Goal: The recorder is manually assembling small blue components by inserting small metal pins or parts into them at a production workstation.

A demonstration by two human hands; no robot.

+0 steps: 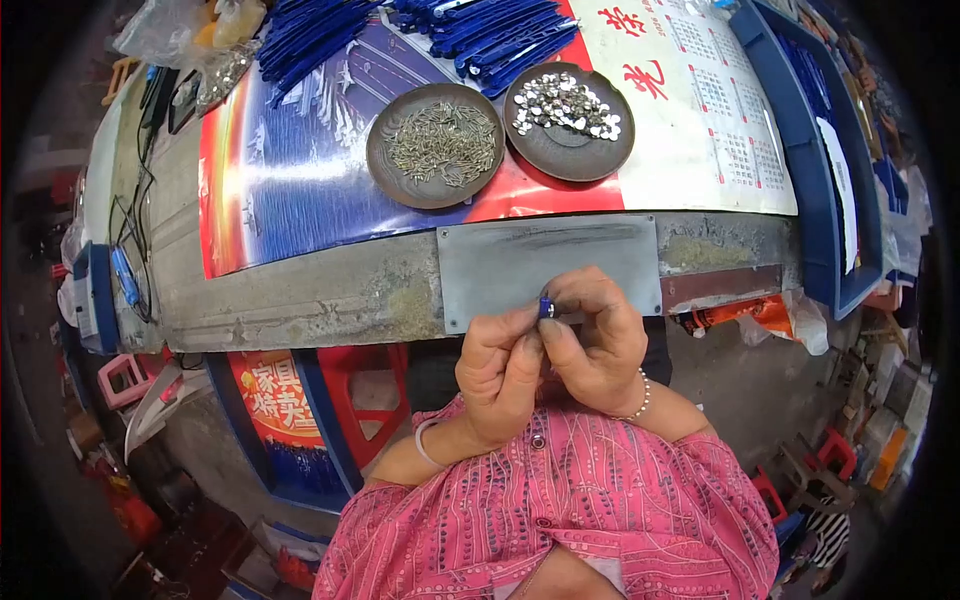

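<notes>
left hand [497, 372] + right hand [596, 345] | grip pinching small blue piece [546, 307] | piece mostly hidden

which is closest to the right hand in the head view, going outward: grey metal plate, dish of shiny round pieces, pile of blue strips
From the right hand:
1. Grey metal plate, on the bench edge just above the hand.
2. Dish of shiny round pieces, farther back, the right of the two dishes.
3. Pile of blue strips, at the far edge.

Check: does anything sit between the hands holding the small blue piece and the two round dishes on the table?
Nothing visible does. Both hands, left hand and right hand, pinch the blue piece over the bare grey metal plate; the dishes lie beyond it.
</notes>
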